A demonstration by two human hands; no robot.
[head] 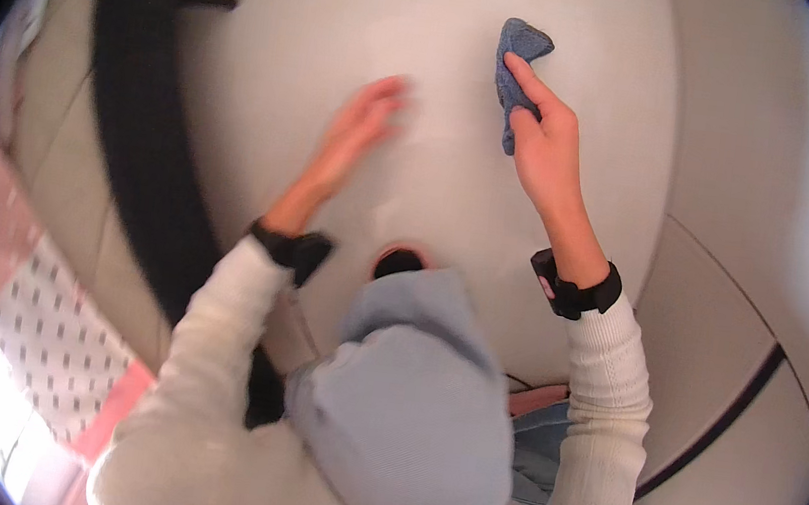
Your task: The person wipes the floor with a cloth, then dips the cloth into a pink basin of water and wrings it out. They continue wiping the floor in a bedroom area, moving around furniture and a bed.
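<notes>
My right hand (551, 149) grips a folded blue-grey cloth (516, 78), with the index finger and thumb lying on top of it. The cloth rests on or just over a pale, smooth surface (428, 180); contact is hard to tell. To the left, my left hand (362, 128) hovers blurred by motion, its fingers partly spread and nothing visible in them. Each wrist wears a black band, the left band (292, 249) and the right band (580, 291), with a small device attached.
A wide black band (139, 117) curves along the left, with a short dark bar (209, 0) beside it. Patterned fabric (58, 333) lies at lower left. A light blue-grey cloth item (407, 425) covers the view's lower middle. A dark strip (714, 422) crosses the right side.
</notes>
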